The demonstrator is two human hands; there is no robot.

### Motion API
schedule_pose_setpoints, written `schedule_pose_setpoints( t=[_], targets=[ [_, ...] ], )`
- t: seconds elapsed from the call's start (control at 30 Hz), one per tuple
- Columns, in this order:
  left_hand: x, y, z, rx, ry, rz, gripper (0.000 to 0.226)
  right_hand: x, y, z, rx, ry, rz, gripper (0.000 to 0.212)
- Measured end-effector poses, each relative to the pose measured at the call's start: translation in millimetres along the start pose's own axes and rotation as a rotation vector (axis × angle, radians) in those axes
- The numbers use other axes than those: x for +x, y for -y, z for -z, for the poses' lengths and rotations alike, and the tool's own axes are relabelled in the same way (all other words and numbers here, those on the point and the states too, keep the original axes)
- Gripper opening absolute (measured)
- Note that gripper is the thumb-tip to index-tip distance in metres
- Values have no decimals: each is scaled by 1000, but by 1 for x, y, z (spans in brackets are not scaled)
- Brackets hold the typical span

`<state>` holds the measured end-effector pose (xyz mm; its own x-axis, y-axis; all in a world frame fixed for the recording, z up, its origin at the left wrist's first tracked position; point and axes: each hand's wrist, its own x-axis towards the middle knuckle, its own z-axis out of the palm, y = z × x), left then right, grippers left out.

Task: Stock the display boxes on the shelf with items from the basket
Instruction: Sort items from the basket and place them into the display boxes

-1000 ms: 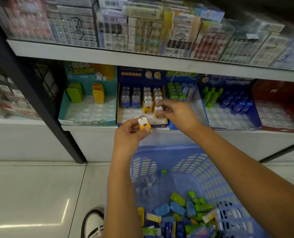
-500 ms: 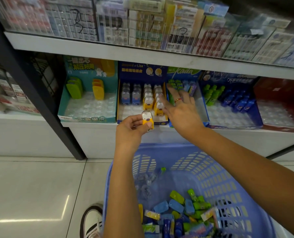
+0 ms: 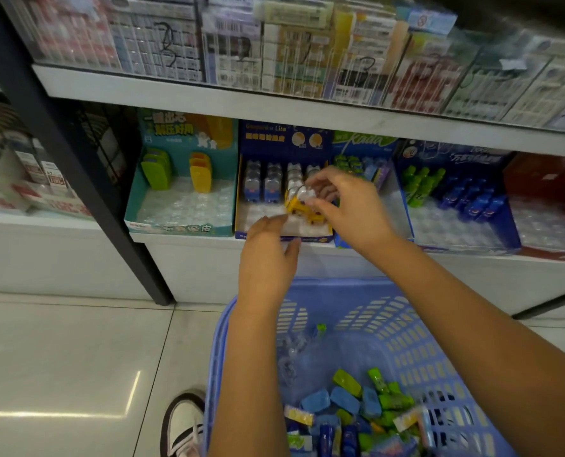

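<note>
the right hand (image 3: pixel 347 206) covers part of the dark blue display box (image 3: pixel 251 234) and pinches a small yellow and white item (image 3: pixel 296 201) over its clear tray — blur hides what the item is. the left hand (image 3: pixel 268 255) is just below, fingers loose and holding nothing. the blue basket (image 3: pixel 406 328) holds blue, green and yellow items. the box top reads "lisa"; the rest is too blurry.

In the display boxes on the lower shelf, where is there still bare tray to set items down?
Teal box: open tray in front of the green and yellow items. Navy box: front rows bare, but both the left hand and right hand crowd it. Blue box: front bare. Red box: tray looks unfilled.
</note>
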<state>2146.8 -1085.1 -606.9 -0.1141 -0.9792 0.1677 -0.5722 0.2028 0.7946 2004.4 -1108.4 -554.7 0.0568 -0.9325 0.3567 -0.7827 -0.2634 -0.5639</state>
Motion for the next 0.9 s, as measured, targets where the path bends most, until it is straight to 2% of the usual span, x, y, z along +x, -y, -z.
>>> schedule_pose_setpoints(
  t=[0.1,0.47,0.57,0.63,0.67,0.73,0.77,0.8,0.9],
  targets=[
    [-1,4,-7,156,134,1,46,9,-4,-9,-87,93,22,19],
    [5,9,-2,91,144,-7,41,19,-11,-15,-384,109,197,21],
    [-1,2,3,-35,9,-38,30,12,-8,-12,-513,161,258,27],
    [-8,-6,5,-136,-58,-82,20,-8,-9,-6,-449,149,206,34],
    [-10,-8,4,-156,-29,-80,18,-24,-10,-3,-365,144,165,35],
    [-13,-6,-4,-106,132,-29,20,-61,-20,0,-206,186,53,26],
    [-15,-4,-11,-33,256,14,21,-80,-29,0,-176,265,-25,21],
    [-19,-2,-21,44,397,63,20,-99,-39,-2,-180,398,-116,20],
    [-45,15,-61,217,826,192,13,-153,-72,-19,-251,941,-390,30]
  ],
)
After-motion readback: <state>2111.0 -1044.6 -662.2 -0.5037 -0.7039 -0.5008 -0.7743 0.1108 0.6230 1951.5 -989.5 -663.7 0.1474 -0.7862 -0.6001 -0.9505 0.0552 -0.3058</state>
